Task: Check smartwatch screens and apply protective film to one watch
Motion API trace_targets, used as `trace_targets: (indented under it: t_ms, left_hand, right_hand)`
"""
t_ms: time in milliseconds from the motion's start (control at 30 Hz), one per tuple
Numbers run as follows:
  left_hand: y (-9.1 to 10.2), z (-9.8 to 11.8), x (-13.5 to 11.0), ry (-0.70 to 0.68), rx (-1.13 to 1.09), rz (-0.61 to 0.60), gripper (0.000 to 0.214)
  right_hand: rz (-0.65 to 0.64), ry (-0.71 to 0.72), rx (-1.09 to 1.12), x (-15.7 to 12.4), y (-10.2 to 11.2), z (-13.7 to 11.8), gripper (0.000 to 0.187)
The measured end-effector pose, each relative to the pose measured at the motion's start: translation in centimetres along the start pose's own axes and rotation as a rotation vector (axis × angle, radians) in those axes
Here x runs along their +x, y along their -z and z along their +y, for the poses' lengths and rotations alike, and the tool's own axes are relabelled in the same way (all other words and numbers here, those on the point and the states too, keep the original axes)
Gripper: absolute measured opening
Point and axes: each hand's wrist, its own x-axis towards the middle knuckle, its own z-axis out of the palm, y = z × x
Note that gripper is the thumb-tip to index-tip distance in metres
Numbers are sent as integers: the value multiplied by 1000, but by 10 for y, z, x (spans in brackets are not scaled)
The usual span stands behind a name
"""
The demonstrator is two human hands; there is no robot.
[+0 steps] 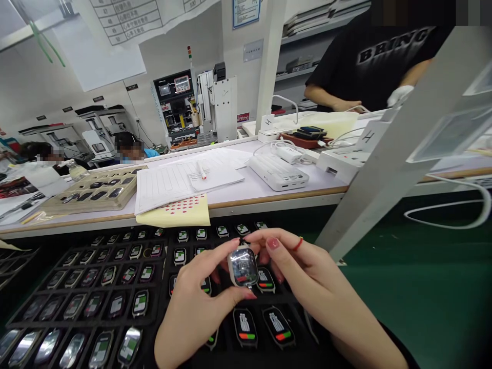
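Observation:
Between the thumb and fingers of my left hand [196, 294] is a smartwatch body [244, 267] without a strap, its glossy screen facing up and reflecting light. My right hand [303, 271] is at the watch's upper right edge, thumb and forefinger close together; whether they pinch anything is hidden. Below both hands lies a black tray [226, 307] holding rows of smartwatches, several with lit screens showing white marks and a red and green bar. One lit watch [277, 326] sits just below my right hand.
Another black watch tray [82, 325] lies to the left. On the bench behind are papers [172, 179], a pen [201, 170], a white power bank [279, 169] and a beige tray [96, 192]. A slanted white post [400, 128] stands right. A person in a black shirt [369, 56] works opposite.

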Motion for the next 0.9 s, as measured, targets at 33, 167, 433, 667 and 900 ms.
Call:
trace_targets:
  t_ms: [33, 167, 433, 667, 900]
  left_hand:
    - [0, 0, 0, 1, 5, -1, 63]
    - [0, 0, -1, -8, 15, 1, 62]
    - [-4, 2, -2, -8, 16, 51, 59]
    - [-4, -2, -5, 6, 29, 45, 59]
    - [-18, -12, -19, 90, 46, 42, 59]
  right_hand:
    - [14, -5, -5, 0, 1, 0, 41]
    - [-11, -29, -2, 1, 4, -2, 40]
    - [-86, 24, 24, -3, 11, -12, 40]
    - [12, 67, -38, -11, 27, -18, 40]
    - [-23, 83, -32, -17, 45, -19, 30]
